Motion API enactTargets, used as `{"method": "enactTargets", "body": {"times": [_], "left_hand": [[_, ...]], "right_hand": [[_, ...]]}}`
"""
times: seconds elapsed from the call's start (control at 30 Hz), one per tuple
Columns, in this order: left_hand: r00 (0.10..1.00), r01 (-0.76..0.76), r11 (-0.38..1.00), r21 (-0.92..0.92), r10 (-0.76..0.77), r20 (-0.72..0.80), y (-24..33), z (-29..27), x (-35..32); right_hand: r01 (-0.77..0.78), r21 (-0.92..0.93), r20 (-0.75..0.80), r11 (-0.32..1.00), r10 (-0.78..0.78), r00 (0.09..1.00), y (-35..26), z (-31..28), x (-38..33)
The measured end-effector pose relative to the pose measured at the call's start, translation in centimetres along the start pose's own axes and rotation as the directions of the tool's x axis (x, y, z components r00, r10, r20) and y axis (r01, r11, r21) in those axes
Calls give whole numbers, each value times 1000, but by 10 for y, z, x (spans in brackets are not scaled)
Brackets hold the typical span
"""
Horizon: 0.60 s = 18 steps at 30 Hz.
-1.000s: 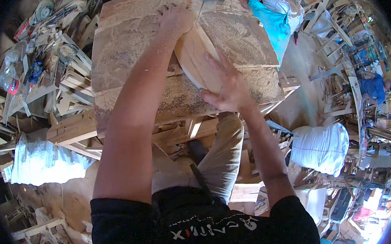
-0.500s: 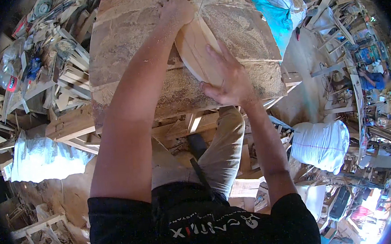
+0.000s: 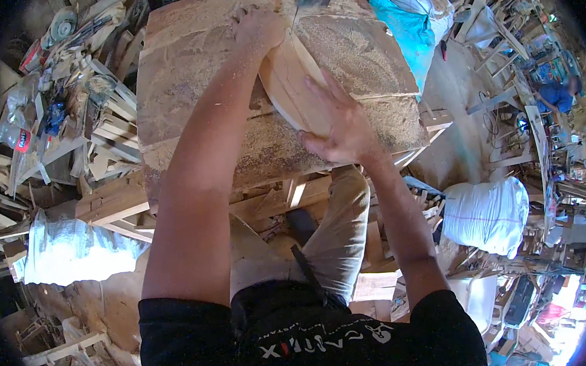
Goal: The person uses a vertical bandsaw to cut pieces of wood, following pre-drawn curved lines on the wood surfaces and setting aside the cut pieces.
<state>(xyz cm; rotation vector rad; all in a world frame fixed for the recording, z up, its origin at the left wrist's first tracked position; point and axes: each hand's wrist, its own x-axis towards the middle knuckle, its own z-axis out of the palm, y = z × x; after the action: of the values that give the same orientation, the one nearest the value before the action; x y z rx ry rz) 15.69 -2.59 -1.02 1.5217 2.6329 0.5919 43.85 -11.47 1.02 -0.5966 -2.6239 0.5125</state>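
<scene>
A flat pale wooden board with a curved edge and drawn lines lies on a dusty worktable. Its far tip is close to a thin upright saw blade; whether they touch I cannot tell. My left hand rests at the board's far end, left of the blade, its fingers spread on the tabletop and its thumb hidden. Around the board's near end, my right hand has its thumb toward the left and its fingers along the right side, gripping it.
Sawdust covers the worktable. Wood offcuts and a plastic bottle are piled at the left. A turquoise bag touches the table's far right side; a white sack stands farther right. A person in blue is at the far right.
The view has tilted slightly, and a blurred teal part now shows above the blade. Both hands stay on the board with almost the same hold; any board movement is too small to tell.
</scene>
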Motion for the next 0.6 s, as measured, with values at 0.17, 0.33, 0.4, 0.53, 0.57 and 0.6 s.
{"method": "enactTargets", "body": {"times": [0.17,0.33,0.4,0.53,0.57,0.6], "left_hand": [[998,-56,998,11,56,37,5,12,12],[992,-81,997,-6,81,97,13,11,7],[998,18,997,72,-13,-61,-34,-1,12],[995,10,993,-119,-23,-101,7,-2,-4],[995,17,993,-115,-28,-93,3,-5,-5],[996,23,994,-110,-32,-79,-2,-4,-6]], "right_hand": [[1,31,-24,1000,0,1000,6,-5,-2],[-31,-2,5,1000,31,999,10,-8,-8],[51,88,4,995,-51,999,-16,7,11],[62,2,-51,998,-62,997,3,-4,4],[39,31,-32,999,-38,999,-1,-4,6],[10,64,-12,998,-9,1000,-4,-2,6]]}}
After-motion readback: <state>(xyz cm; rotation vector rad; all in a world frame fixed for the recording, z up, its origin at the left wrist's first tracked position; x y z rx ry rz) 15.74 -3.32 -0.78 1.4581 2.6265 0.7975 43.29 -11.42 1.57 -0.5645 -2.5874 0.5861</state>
